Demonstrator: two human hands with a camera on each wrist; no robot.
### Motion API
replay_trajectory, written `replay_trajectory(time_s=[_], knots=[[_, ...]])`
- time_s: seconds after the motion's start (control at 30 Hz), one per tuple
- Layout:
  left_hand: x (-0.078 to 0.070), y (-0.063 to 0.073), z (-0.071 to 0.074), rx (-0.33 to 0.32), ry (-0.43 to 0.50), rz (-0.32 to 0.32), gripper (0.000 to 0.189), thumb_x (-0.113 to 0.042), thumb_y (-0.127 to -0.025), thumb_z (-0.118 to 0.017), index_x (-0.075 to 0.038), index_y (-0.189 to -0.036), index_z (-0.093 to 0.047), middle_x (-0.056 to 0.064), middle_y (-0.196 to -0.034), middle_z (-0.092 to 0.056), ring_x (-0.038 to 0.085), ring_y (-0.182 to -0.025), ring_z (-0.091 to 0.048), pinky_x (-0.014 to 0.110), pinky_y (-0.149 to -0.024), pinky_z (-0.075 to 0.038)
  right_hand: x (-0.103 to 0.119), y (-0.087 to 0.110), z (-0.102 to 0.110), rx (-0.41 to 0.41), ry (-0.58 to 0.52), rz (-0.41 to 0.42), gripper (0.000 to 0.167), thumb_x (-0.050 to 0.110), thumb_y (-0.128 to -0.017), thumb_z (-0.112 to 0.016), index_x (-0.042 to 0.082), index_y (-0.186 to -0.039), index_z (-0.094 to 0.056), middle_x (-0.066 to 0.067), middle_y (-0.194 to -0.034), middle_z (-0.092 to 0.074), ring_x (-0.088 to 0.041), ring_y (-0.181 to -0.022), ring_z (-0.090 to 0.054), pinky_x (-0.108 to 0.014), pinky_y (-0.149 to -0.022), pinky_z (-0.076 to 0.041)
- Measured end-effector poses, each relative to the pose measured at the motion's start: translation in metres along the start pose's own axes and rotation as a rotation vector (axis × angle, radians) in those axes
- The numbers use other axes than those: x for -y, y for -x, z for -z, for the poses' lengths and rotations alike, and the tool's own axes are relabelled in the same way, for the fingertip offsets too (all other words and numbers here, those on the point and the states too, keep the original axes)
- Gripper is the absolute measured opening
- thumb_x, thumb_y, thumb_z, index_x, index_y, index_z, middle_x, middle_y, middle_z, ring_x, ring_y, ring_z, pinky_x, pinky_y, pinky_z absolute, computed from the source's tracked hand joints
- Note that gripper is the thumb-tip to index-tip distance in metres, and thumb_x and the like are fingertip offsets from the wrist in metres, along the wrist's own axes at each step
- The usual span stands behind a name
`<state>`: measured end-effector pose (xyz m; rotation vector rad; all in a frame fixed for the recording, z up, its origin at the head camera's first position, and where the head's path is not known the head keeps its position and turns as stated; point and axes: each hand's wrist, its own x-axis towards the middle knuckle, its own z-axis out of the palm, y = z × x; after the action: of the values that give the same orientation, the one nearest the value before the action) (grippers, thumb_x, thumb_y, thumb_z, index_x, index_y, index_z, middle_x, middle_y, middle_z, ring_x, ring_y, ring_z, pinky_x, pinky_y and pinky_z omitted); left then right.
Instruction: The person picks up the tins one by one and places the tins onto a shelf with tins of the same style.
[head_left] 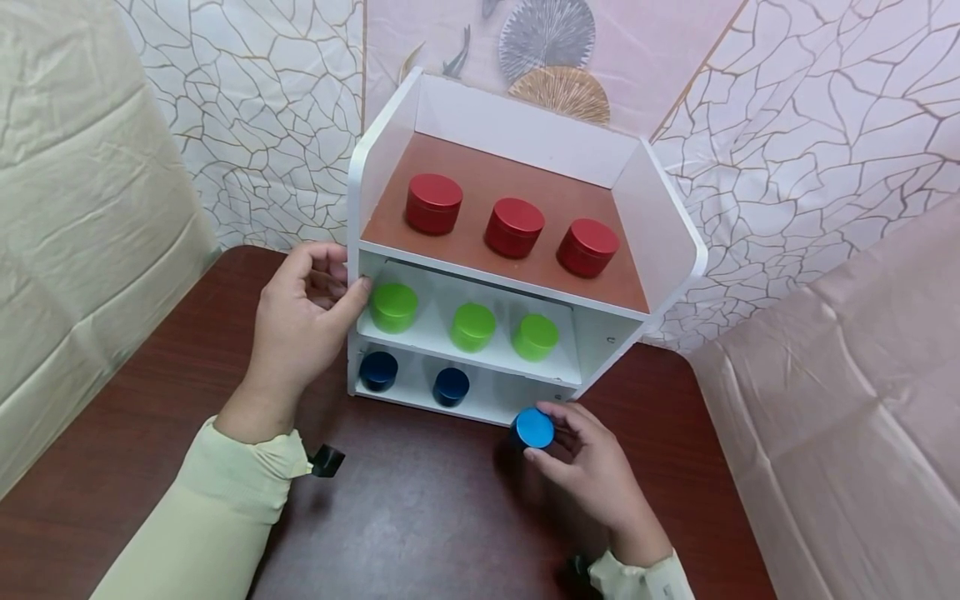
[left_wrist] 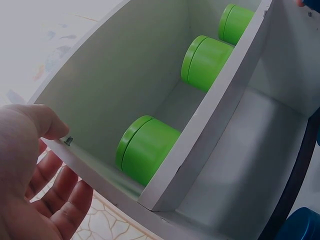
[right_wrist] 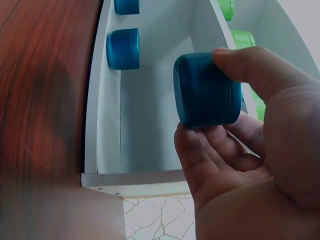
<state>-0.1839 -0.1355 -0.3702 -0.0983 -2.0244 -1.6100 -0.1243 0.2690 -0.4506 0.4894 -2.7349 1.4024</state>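
Note:
A white shelf unit [head_left: 465, 360] with a brown top board stands on the table. My right hand [head_left: 592, 467] pinches a round blue tin [head_left: 534, 428] between thumb and fingers, in front of the bottom shelf's right end. In the right wrist view the same blue tin [right_wrist: 207, 90] is tilted, apart from the shelf board. My left hand [head_left: 303, 312] grips the unit's left side panel, thumb on its front edge and fingers outside. Two dark blue tins [head_left: 378, 371] sit on the bottom shelf, left and middle. Three green tins [head_left: 472, 327] line the middle shelf.
Three red tins [head_left: 514, 227] stand in a row on the top board between raised side panels. The dark wood table [head_left: 405, 517] extends in front of the unit. Patterned cloth [head_left: 247, 108] hangs behind, with plain cloth at both sides.

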Motion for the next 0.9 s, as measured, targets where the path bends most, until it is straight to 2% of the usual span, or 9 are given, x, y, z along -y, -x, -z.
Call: replay_trajectory(time_s=[0.33,0.57,0.9], knots=[[0.000,0.000,0.000,0.000,0.001,0.002,0.034,-0.021,-0.101,-0.084,-0.011,-0.130,-0.069,0.002,-0.108,-0.068,0.017,-0.096,-0.065,0.015,-0.079,-0.056,0.006,-0.012,-0.008,-0.015,-0.010,-0.021,0.065,0.013,-0.089,-0.098,0.010,-0.148,-0.070,-0.007,-0.140,-0.068,-0.026,-0.128,-0.075,-0.032,-0.104,-0.064],[0.000,0.000,0.000,-0.001,-0.003,-0.001,0.034,-0.022,-0.101,-0.084,-0.011,-0.130,-0.070,0.002,-0.108,-0.068,0.017,-0.096,-0.065,0.016,-0.079,-0.055,0.010,-0.020,-0.014,-0.035,-0.005,-0.016,0.061,0.013,-0.091,-0.096,0.011,-0.147,-0.070,-0.012,-0.141,-0.068,-0.030,-0.128,-0.075,-0.043,-0.105,-0.064],[0.000,0.000,0.000,-0.004,-0.001,-0.004,0.034,-0.022,-0.101,-0.084,-0.012,-0.130,-0.070,0.002,-0.108,-0.068,0.017,-0.096,-0.065,0.016,-0.078,-0.055,0.014,-0.034,-0.025,-0.034,0.038,-0.051,0.060,0.014,-0.091,-0.096,0.013,-0.146,-0.072,-0.011,-0.146,-0.067,-0.028,-0.134,-0.070,-0.041,-0.109,-0.062]])
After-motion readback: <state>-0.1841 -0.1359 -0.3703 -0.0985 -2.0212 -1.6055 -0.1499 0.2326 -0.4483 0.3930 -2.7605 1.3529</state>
